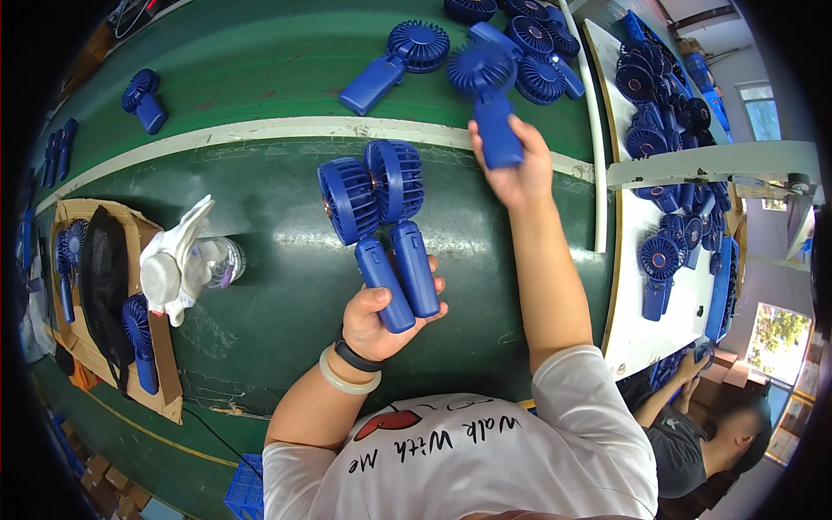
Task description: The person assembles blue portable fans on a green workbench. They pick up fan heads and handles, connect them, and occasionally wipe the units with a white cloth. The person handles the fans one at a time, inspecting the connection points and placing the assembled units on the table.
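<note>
From my remote station I log: left forearm (305, 400) angled up, left grip (373, 316) closed round two blue handheld fans (416, 270) above the green counter (277, 338); right arm (552, 273) extended forward, right grip (522, 166) clasping one blue fan (497, 130) by its handle. Cardboard box (165, 348), left: at least two fans (139, 334), one black mesh pouch (104, 286).

Your left hand (371, 319) grips two blue handheld fans (416, 270) by handles, side by side, heads pointing away from you. Your right hand (525, 173) holds third fan (498, 134), blurred, near fan cluster (541, 81) on green bench (286, 321). Left: cardboard box (166, 357) beside white cloth (178, 251). Right: white table (628, 342) bearing many fans; another person (680, 446) nearby.
</note>
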